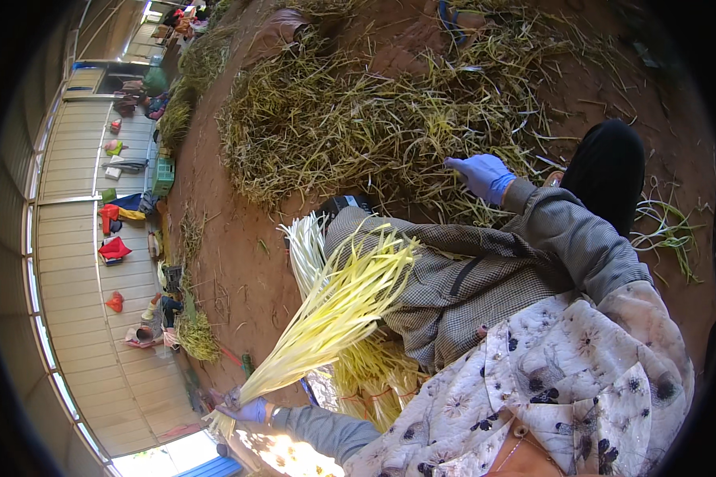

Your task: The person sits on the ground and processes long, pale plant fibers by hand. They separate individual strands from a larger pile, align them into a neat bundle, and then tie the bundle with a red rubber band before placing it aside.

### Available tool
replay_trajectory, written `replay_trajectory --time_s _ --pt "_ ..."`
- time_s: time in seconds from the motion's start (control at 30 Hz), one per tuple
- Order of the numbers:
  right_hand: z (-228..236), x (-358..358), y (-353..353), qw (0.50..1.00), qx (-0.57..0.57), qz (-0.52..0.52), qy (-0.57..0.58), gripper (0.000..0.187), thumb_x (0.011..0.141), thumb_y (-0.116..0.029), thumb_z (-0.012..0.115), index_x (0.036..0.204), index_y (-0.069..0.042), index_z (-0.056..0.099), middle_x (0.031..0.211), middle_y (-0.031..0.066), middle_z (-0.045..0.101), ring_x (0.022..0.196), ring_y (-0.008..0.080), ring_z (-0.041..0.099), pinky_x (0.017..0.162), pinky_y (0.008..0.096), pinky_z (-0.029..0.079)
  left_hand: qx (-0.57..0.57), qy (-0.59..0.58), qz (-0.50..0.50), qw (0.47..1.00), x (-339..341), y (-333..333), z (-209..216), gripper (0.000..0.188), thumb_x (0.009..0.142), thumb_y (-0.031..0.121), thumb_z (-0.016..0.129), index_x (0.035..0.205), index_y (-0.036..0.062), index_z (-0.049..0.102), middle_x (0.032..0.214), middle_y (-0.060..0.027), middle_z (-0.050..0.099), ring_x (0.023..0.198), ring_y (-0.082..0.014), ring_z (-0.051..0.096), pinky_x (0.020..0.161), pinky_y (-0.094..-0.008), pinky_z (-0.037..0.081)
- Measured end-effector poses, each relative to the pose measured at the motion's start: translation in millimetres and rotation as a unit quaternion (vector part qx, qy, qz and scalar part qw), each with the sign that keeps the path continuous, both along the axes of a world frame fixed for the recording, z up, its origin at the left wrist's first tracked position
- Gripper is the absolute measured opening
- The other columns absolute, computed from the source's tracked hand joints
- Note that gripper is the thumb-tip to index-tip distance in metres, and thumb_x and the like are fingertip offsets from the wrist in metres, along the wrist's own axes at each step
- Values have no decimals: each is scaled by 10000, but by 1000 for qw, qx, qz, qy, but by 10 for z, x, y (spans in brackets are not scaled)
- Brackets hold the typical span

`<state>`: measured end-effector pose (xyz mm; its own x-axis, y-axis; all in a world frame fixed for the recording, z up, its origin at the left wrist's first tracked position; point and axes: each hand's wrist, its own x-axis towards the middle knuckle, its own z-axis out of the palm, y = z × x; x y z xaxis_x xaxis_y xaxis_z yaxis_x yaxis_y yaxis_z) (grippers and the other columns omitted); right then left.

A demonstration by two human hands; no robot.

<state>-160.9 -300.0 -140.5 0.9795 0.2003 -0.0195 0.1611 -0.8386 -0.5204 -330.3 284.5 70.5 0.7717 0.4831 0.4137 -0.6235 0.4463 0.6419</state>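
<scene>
My left hand (249, 410), in a purple glove, is closed round the pale stem end of a large bundle of yellow chives (326, 318). Its long yellow leaves fan out over my lap, up and to the right. My right hand (485, 176), gloved the same, is held over the edge of a heap of loose straw-like leaves (358, 119). Its fingers are drawn together; whether anything is between them I cannot make out. Partly behind the held bundle is a bunch of white strands (302, 253). More yellow chives (382, 378), some tied with red bands, lie beside my lap.
Reddish bare soil (231, 230) surrounds the heap. A green crate (163, 176), a dark crate (172, 278) and bags stand along the pale panel wall (79, 278), where coloured items hang. Loose green-white leaves (667, 226) lie beyond my black-clad knee (608, 171). People sit farther off.
</scene>
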Motion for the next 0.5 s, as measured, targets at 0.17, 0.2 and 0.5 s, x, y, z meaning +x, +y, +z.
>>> replay_trajectory --time_s 0.17,0.2,0.5 --pt "-196 -17 150 998 13 62 24 422 771 -171 548 1188 -120 503 998 144 598 889 287 581 764 380 471 6 9 23 1000 7 0 -50 473 906 287 420 1255 -30 393 539 55 406 472 -28 365 455 -161 305" --pt "-168 -18 213 991 51 79 91 403 781 -192 551 1176 -118 516 1006 148 596 909 286 576 783 373 467 1 36 90 995 12 -24 -49 467 904 282 425 1252 -29 396 538 55 407 472 -27 364 454 -162 304" --pt "288 -136 748 925 335 95 154 281 766 -263 627 944 -46 637 859 124 640 798 245 605 742 315 469 85 150 261 950 -39 -3 6 488 892 371 422 1217 8 448 560 72 405 478 -14 342 451 -169 283"
